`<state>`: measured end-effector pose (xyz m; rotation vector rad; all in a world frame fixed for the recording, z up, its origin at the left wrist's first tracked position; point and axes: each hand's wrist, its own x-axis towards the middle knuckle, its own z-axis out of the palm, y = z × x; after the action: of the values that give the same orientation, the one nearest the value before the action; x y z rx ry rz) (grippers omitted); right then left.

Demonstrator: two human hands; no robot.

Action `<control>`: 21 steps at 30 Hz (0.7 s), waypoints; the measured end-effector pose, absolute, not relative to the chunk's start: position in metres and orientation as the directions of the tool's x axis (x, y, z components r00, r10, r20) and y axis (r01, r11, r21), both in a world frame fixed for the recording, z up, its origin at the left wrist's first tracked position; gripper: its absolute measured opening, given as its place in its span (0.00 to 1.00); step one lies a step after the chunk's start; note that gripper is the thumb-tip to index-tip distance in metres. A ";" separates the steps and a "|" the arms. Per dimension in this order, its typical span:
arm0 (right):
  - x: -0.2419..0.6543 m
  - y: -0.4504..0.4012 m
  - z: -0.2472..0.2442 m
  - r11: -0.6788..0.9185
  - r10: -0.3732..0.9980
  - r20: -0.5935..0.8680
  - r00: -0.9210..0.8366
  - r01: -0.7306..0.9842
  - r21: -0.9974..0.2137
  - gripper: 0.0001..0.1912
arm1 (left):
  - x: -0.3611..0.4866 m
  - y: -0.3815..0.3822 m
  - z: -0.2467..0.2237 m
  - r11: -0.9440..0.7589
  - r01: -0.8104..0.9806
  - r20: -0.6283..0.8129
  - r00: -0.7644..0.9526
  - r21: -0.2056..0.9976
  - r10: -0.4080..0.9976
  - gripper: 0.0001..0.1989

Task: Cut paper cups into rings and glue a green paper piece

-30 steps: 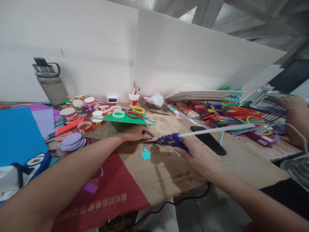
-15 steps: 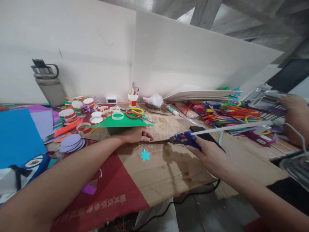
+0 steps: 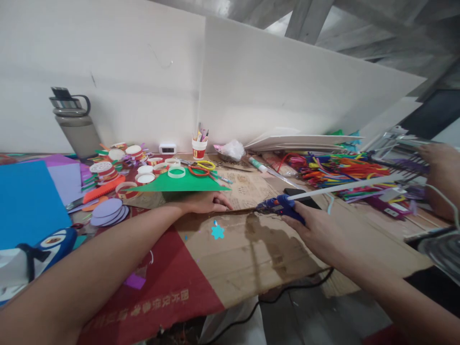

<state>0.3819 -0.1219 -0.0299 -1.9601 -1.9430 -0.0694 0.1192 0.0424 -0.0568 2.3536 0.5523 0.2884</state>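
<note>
My right hand (image 3: 312,224) is wrapped round the handle of a blue glue gun (image 3: 283,206). A long white glue stick (image 3: 345,187) juts out of its back, up to the right. The nozzle points left, at a dark raised edge in the brown cardboard (image 3: 233,263). At the left part of that edge my left hand (image 3: 206,202) lies with bent fingers pressed to the cardboard; its fingertips are partly hidden. Green paper (image 3: 172,183) reaches out just above that hand. A turquoise snowflake-shaped cutout (image 3: 217,232) lies in front of it.
Paper cups (image 3: 102,172), lilac discs (image 3: 108,211), scissors (image 3: 201,167) and a blue sheet (image 3: 32,201) spread over the left and middle. A bottle (image 3: 77,127) stands behind. Pipe cleaners (image 3: 338,170) and a phone (image 3: 298,196) lie right; another person's hand (image 3: 442,167) is beyond.
The whole view has shifted slightly. Both hands and the glue gun keep nearly the same places against the cardboard.
</note>
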 end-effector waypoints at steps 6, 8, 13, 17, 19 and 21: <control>0.386 -0.123 -0.028 0.015 0.964 0.259 0.065 0.955 -0.297 0.15 | 0.121 0.039 -0.051 -0.713 0.223 0.079 0.928 0.665 0.364 0.14; 0.387 -0.122 -0.027 -0.001 0.970 0.228 0.084 0.940 -0.341 0.15 | 0.121 0.039 -0.051 -0.710 0.193 0.078 0.941 0.677 0.330 0.14; 0.390 -0.121 -0.021 -0.037 0.987 0.119 0.111 0.864 -0.502 0.16 | 0.118 0.042 -0.063 -0.727 0.150 0.141 0.936 0.670 0.323 0.16; 0.394 -0.120 -0.011 -0.115 0.982 0.060 0.179 0.821 -0.560 0.14 | 0.118 0.040 -0.069 -0.734 0.197 0.108 0.932 0.651 0.346 0.16; 0.397 -0.117 -0.007 -0.132 0.977 0.049 0.208 0.769 -0.626 0.13 | 0.118 0.039 -0.069 -0.731 0.225 0.092 0.926 0.644 0.367 0.17; 0.399 -0.109 -0.008 -0.100 0.969 0.093 0.230 0.704 -0.703 0.14 | 0.117 0.038 -0.069 -0.745 0.229 0.104 0.923 0.626 0.371 0.18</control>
<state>0.3994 -0.1090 -0.0077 -1.8692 -1.5369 0.5321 0.1171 0.0381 -0.0685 2.4400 0.4253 0.2930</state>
